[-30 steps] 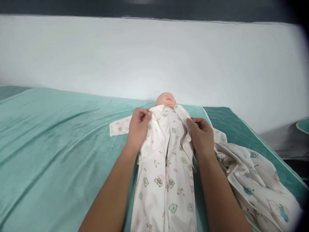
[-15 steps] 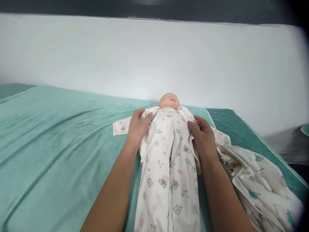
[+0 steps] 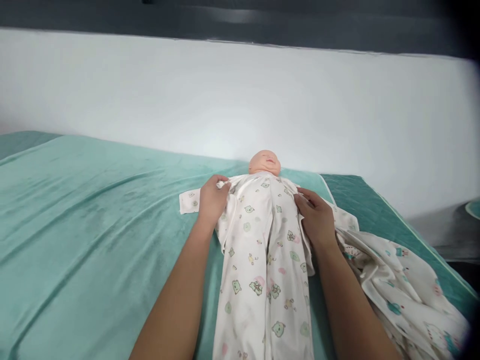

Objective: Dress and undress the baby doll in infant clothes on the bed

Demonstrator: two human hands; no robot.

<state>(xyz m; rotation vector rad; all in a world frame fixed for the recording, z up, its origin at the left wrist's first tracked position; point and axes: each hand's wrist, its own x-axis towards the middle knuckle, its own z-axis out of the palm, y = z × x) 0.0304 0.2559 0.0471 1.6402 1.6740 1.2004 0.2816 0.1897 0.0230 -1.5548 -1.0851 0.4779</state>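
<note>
Doll (image 3: 264,163) lies on green sheet (image 3: 108,230), white wall (image 3: 232,100) behind it; left hand (image 3: 213,201) pinches its jacket (image 3: 231,206), right hand (image 3: 318,218) likewise (apparently).

Green-covered surface (image 3: 93,240); on it a clothed doll (image 3: 264,162); rumpled printed cloth (image 3: 405,290).

One left hand (image 3: 213,201) and one right hand (image 3: 317,217); one baby doll (image 3: 264,163) beyond them; two printed sleeves (image 3: 189,201), one outside each hand; one crumpled cloth (image 3: 399,285) right of the right hand.
</note>
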